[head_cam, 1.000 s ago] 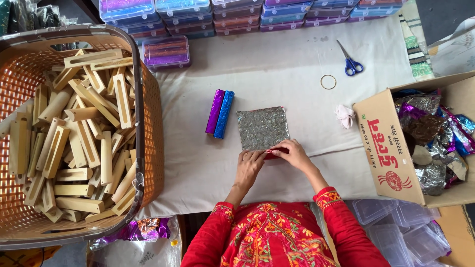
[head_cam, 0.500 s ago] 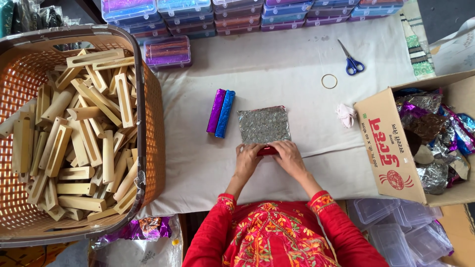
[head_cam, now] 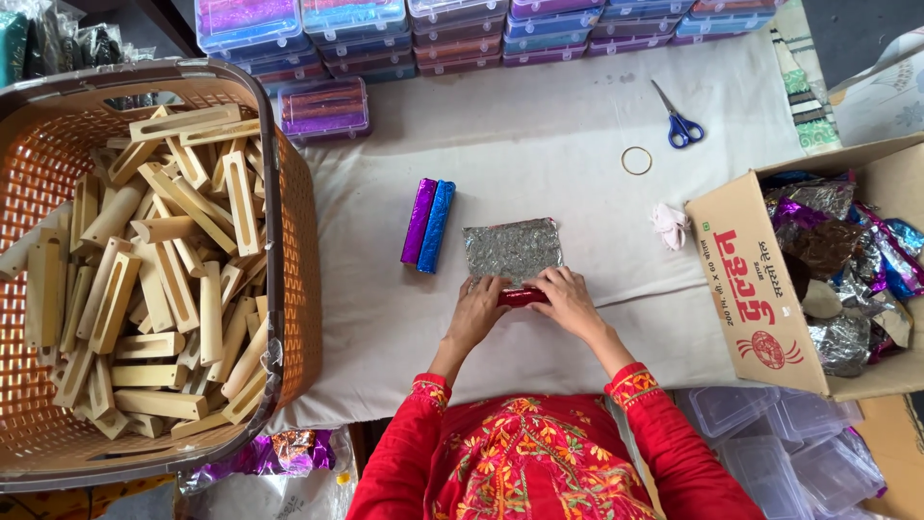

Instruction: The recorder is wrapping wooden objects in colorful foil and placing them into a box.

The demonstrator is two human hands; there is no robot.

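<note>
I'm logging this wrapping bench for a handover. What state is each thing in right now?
foil sheet: flat, near edge being rolled.
red piece: partly wrapped, between both hands.
left hand: pressing the roll.
right hand: pressing the roll.
purple stick: wrapped.
blue stick: wrapped.
scissors: closed.
cardboard box: open.
basket: full of wooden pieces.

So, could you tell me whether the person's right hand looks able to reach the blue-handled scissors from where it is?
Probably yes. The scissors lie alone on bare white cloth beyond the right hand, with nothing between; but that hand is pressing a red piece at the silver foil sheet.
</note>
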